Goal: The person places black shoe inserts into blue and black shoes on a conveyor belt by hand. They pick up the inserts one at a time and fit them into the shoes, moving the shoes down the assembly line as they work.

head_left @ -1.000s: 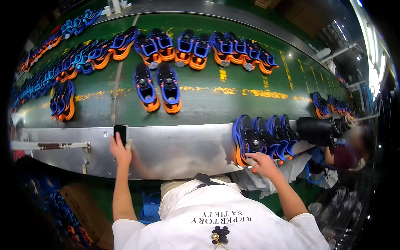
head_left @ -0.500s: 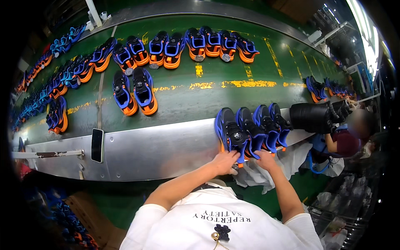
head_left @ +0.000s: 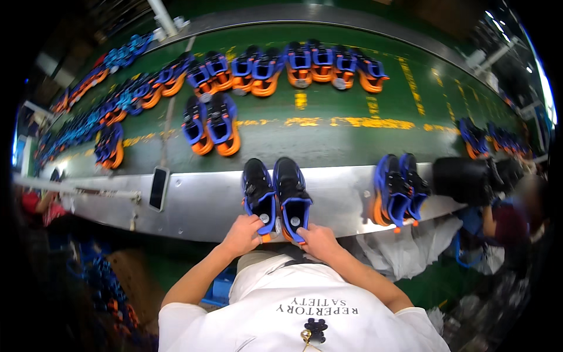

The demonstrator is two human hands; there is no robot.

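A pair of black and blue shoes with orange soles stands side by side on the metal ledge point(head_left: 199, 205), toes pointing away from me. My left hand point(head_left: 241, 234) grips the heel of the left shoe point(head_left: 258, 192). The heel of the right shoe point(head_left: 292, 196) is held by my right hand point(head_left: 319, 242). Another blue and orange pair point(head_left: 400, 189) stands on the ledge to the right, apart from both hands.
A dark phone point(head_left: 158, 188) lies on the ledge at left. Behind the ledge runs a green conveyor belt point(head_left: 328, 141) carrying many blue and orange shoes, with one pair point(head_left: 211, 124) nearest. A large black object point(head_left: 469, 179) and another person point(head_left: 513, 220) are at right.
My left hand left the phone and came right to the shoes. Both hands brought one pair from the right-hand group to the middle of the ledge in front of me.
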